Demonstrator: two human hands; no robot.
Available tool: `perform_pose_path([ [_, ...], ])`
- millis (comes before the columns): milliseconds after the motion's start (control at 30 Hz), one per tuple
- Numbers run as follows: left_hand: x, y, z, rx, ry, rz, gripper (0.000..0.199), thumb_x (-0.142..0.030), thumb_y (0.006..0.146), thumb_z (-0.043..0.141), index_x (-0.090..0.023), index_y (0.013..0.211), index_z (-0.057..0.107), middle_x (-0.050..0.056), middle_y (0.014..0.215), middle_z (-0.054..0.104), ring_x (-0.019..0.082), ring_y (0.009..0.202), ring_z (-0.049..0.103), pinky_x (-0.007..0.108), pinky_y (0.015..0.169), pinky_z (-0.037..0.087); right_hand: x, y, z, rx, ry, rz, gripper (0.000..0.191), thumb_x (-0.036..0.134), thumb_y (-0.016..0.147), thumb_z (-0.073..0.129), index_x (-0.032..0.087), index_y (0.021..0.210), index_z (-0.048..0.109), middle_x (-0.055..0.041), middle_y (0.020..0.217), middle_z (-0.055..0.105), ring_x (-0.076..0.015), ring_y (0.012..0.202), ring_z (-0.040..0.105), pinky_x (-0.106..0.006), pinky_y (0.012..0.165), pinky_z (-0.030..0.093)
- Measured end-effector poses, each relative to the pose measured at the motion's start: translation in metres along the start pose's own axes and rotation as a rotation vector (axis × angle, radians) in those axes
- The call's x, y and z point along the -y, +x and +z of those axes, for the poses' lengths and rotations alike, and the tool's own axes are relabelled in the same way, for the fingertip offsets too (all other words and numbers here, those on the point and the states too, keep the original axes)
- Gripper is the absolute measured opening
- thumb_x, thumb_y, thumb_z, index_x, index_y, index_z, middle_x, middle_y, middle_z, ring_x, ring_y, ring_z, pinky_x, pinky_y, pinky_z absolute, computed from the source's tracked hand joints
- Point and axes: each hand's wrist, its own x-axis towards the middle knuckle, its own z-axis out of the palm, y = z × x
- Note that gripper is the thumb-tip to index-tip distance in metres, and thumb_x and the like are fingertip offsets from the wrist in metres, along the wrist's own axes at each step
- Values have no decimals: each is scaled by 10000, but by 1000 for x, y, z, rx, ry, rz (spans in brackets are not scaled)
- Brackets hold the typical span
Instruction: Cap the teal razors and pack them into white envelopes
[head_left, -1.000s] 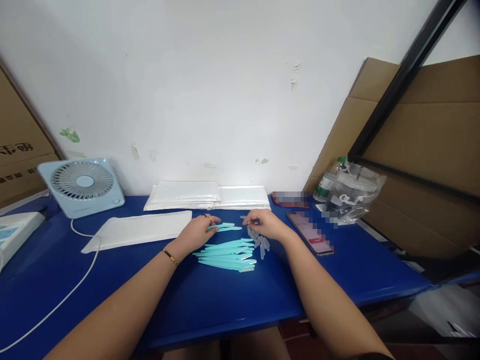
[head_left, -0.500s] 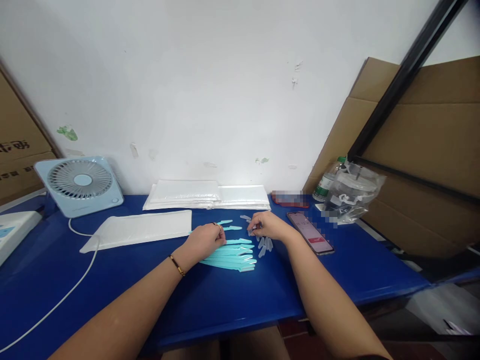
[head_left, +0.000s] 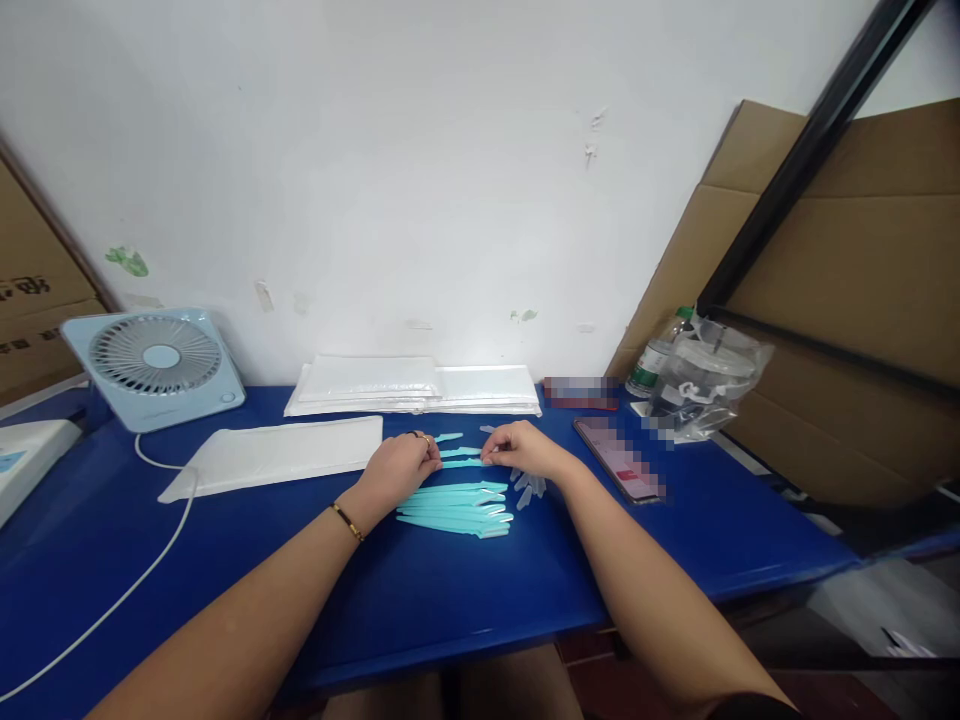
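Observation:
My left hand pinches the handle of a teal eyebrow razor, its blade end pointing right. At that end the fingers of my right hand are closed on a small clear blade cap, mostly hidden by the fingertips. Two more teal razors lie just beyond, partly behind my left fingers. Nearer to me, several teal razors rest side by side in a loose fan, blade ends to the right. Several loose clear caps are scattered beside and under my right hand.
White padded mailers are stacked against the wall, and another white mailer lies left of my hands. A blue fan with a white cable stands at left. To the right are a phone, a bottle and a bagged cup.
My left hand has moved slightly up and left, carrying a razor away from the fan of razors. My right hand has come from the loose caps to that razor's blade end.

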Motion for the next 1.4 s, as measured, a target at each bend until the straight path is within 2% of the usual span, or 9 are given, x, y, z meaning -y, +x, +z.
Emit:
perform_pose_path([
  [133,0,2,-4,-27,60,-5,139,-299,816,527,-211,774,625,27,815,655,187,757,589,277,655,380,7,7,6,-53,-5,-49,120,221,777,623,173,812,727,-18,744,666,-115,643,577,-214,600,411],
  [267,-4,-1,-8,-95,12,-11,178,-334,783,567,-223,906,630,34,932,646,200,849,581,282,714,404,4,-2,-12,-83,7,-64,126,212,761,637,187,843,731,-31,797,646,-124,685,572,-225,628,423],
  [433,-11,-7,-7,109,-152,92,183,-382,761,567,-233,803,664,15,863,648,170,761,581,252,644,408,-8,-20,-35,84,-37,6,160,223,650,727,208,808,740,-12,797,604,-117,676,552,-210,601,419],
  [500,-11,-7,-5,147,-152,70,154,-355,747,570,-230,750,660,12,810,652,166,724,578,248,610,394,-11,-21,-35,95,-69,36,139,224,615,745,202,753,740,-7,787,601,-107,650,537,-201,582,408],
  [700,-4,-3,-3,107,-118,-61,149,-338,755,552,-221,700,626,15,716,652,175,682,577,252,553,359,-8,-13,-21,71,-39,138,138,282,662,716,175,748,726,7,618,646,-107,560,556,-194,521,384],
  [933,-3,-2,-1,53,-75,-39,149,-343,761,557,-220,724,633,21,756,652,172,686,579,257,573,369,3,-6,-3,-28,7,47,159,309,680,718,189,782,738,-10,682,678,-121,586,587,-208,535,407],
  [1200,2,2,1,50,-79,-31,143,-331,758,574,-224,707,654,11,749,656,167,681,582,257,589,374,5,0,3,-47,-63,0,93,162,693,686,194,762,740,-12,708,673,-123,616,597,-209,565,420],
  [1300,1,3,-1,20,-53,-19,155,-340,775,563,-220,750,659,18,777,654,175,710,582,264,604,374,6,0,-2,-54,-89,-14,109,165,697,683,193,786,740,-15,735,670,-124,633,592,-215,591,425],
  [1400,-3,-1,-7,-18,-70,38,201,-379,784,552,-219,840,660,32,850,650,182,765,576,264,642,384,4,-11,-20,-26,-75,-8,131,216,709,679,193,823,740,-19,763,672,-127,652,584,-218,594,425],
])
